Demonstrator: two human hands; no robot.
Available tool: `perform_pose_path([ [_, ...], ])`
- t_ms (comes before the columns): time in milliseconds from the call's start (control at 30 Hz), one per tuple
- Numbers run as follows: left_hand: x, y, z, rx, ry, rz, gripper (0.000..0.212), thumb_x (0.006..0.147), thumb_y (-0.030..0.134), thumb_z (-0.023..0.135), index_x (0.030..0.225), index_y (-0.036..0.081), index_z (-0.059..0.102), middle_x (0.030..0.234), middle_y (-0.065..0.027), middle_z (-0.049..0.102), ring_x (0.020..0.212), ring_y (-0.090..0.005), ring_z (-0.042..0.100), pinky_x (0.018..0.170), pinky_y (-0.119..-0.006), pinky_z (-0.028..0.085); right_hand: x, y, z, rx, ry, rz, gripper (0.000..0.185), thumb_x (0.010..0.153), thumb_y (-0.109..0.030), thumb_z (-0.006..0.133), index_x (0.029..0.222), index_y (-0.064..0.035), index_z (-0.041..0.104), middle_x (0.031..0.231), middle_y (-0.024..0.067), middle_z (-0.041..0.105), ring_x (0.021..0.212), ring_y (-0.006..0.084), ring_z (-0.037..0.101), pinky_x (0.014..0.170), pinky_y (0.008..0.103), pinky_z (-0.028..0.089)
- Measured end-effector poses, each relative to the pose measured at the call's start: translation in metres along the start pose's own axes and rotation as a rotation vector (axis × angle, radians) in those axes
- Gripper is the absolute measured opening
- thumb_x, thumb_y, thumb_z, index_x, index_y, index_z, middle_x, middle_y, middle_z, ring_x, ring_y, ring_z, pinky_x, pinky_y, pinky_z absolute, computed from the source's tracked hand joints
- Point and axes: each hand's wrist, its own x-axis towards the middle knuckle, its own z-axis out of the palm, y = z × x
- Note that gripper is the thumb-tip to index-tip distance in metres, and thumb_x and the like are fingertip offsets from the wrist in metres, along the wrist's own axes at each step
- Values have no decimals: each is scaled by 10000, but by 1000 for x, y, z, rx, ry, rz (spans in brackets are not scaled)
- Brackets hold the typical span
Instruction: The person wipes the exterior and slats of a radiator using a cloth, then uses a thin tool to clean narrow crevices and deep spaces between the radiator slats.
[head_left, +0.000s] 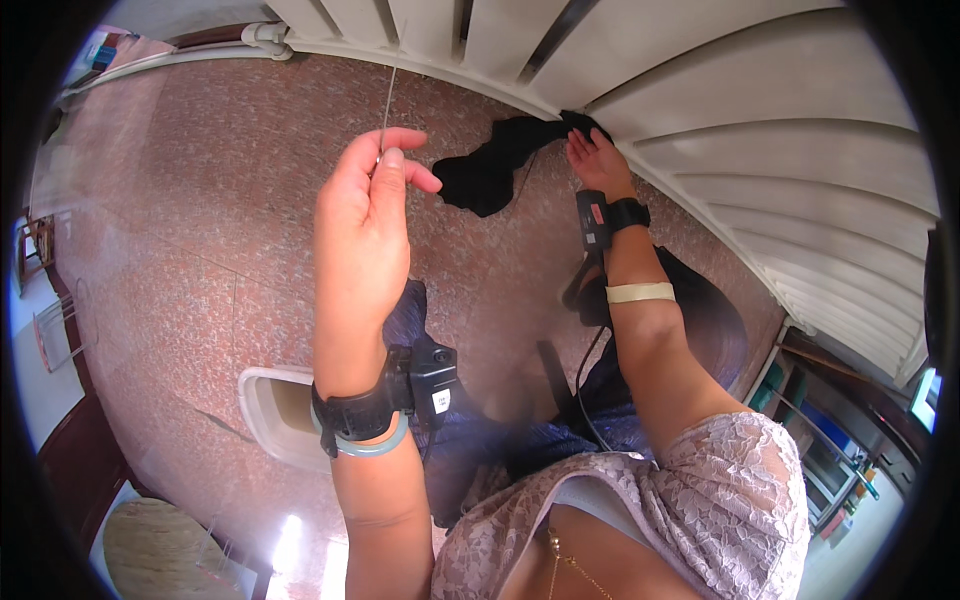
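My left hand (371, 187) is raised over the floor and pinches a thin metal rod (390, 94) between thumb and index finger. The rod points up towards the white slatted panels; whether its far tip touches them cannot be told. A black cloth (487, 169) lies to the right of this hand, stretching over to the foot of the panels. At the cloth's right end, my right hand (598, 159) has its fingers against the dark fabric beside the panel's lower edge. Whether those fingers grip it is not plain.
A white basin (255, 412) with murky liquid stands on the speckled floor, partly behind my left wrist. White slatted panels (772, 82) curve along the top and right. A round-topped stool (157, 551) is at the lower left. A pipe (187, 56) runs along the upper left wall.
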Motion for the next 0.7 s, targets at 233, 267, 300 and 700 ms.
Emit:
perform_pose_path([
  [233,-5,13,6,-33,33,-28,203,900,146,395,968,19,537,672,-14,561,631,-66,444,592,-217,363,-18,-5,-71,-436,276,-645,174,853,-181,506,918,-20,490,842,102,575,738,192,569,686,298,492],
  [267,-4,13,7,-27,26,-2,199,899,139,395,969,18,536,671,-17,562,621,-68,445,582,-219,364,-18,1,-67,-413,238,-736,189,836,-213,529,891,-36,491,823,98,586,659,154,570,605,236,474],
  [300,-3,15,11,-28,3,30,195,898,131,395,971,18,536,671,-20,563,612,-70,446,573,-220,366,-12,-7,-73,-414,251,-747,189,836,-213,529,891,-36,491,823,98,586,659,154,570,605,236,474],
  [700,-16,8,-1,-42,35,55,237,915,186,392,1034,30,525,737,9,560,458,25,270,401,-140,207,0,38,34,-697,633,-591,416,754,-130,489,1117,40,379,1105,237,460,1005,352,460,830,438,363],
])
